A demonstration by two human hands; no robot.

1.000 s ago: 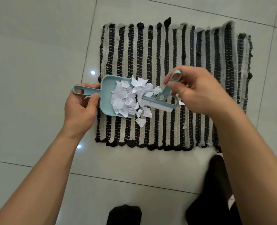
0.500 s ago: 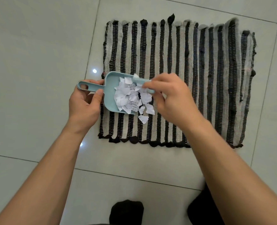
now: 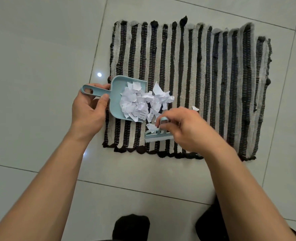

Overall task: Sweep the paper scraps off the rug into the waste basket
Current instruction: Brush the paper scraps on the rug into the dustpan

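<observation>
Left hand [image 3: 88, 108] grips the dustpan [image 3: 116, 96] handle, mouth flat on the striped rug [image 3: 213, 84] to catch paper scraps [image 3: 140, 101]. Right hand [image 3: 183, 127] pinches the hand brush [image 3: 156, 135], bristles down beside strays.

A single head-worn wide-angle view looks steeply down from above the person's own forearms onto the pale glossy tiled floor [image 3: 39, 49]. The black-and-cream striped woven rug [image 3: 213, 84] fills the upper middle, close below, with straight lines bowed towards the edges.
</observation>
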